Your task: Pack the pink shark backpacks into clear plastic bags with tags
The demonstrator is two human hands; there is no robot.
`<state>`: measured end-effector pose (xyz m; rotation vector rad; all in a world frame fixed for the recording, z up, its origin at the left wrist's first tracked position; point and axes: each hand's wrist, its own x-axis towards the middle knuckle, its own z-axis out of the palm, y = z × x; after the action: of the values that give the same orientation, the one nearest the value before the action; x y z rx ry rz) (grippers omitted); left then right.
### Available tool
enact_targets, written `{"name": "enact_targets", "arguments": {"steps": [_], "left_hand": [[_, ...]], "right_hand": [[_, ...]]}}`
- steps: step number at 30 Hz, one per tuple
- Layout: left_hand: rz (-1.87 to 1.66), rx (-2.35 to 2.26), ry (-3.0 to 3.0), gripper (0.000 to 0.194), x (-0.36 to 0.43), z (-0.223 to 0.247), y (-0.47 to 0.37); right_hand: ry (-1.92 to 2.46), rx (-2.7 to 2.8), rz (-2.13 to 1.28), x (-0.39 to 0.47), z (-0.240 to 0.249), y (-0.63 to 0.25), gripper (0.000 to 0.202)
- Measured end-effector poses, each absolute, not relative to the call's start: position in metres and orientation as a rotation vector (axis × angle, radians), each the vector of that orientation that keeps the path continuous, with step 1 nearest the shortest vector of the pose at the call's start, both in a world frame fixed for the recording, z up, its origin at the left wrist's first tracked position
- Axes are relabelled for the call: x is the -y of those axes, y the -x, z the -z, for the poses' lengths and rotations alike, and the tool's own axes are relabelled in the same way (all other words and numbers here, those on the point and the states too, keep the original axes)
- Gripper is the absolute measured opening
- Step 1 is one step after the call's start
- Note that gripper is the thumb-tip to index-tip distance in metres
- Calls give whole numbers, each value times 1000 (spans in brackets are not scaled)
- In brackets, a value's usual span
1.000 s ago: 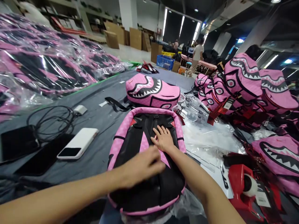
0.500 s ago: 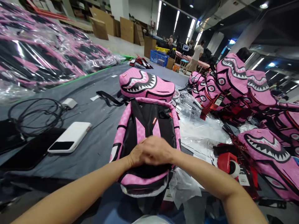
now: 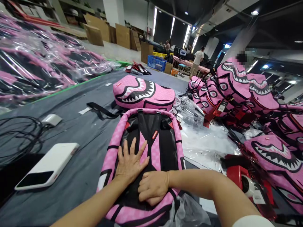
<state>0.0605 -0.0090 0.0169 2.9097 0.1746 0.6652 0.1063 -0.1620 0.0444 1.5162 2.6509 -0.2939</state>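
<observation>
A pink and black backpack [image 3: 156, 151] lies on the table with its strap side up. My left hand [image 3: 131, 164] rests flat on the left of its black back panel, fingers spread. Lower down, my right hand [image 3: 153, 187] presses against the panel with its fingers curled in; anything inside them is hidden. Crumpled clear plastic [image 3: 189, 211] sits by the backpack's lower right corner. Just beyond the backpack lies another pink backpack [image 3: 144, 93] with a shark-mouth print, its black strap [image 3: 101, 110] trailing left.
On the left are a white power bank [image 3: 49, 164], black cables [image 3: 21, 135] and plastic-wrapped backpacks [image 3: 47, 63]. To the right are clear plastic bags [image 3: 205, 135], a red tape dispenser [image 3: 238, 176] and piled shark-print backpacks [image 3: 232, 82]. A person [image 3: 198, 60] stands in the background.
My hands, overlapped before on the backpack, have come apart. The left now lies spread at the left, the right curled lower down. The backpack appears larger and lower in view.
</observation>
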Motion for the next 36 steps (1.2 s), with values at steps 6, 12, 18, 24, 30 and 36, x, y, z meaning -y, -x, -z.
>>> {"name": "enact_targets", "arguments": {"steps": [6, 12, 18, 24, 30, 36], "left_hand": [[-262, -165, -2997, 69, 9, -41, -38], [18, 88, -3056, 84, 19, -52, 15], [-30, -19, -3074, 78, 31, -61, 22], [-96, 303, -2815, 83, 43, -52, 50], [-328, 918, -2667, 89, 57, -23, 72], [-706, 1022, -2700, 74, 38, -49, 30]], "right_hand": [[-2026, -2454, -180, 179, -59, -81, 19], [-2831, -1791, -795, 188, -97, -99, 36], [-3101, -1015, -173, 158, -84, -148, 65], [-3070, -1038, -157, 154, -65, -146, 66], [-3099, -1027, -171, 154, -67, -145, 67], [-3132, -1049, -135, 155, -65, -143, 64]]}}
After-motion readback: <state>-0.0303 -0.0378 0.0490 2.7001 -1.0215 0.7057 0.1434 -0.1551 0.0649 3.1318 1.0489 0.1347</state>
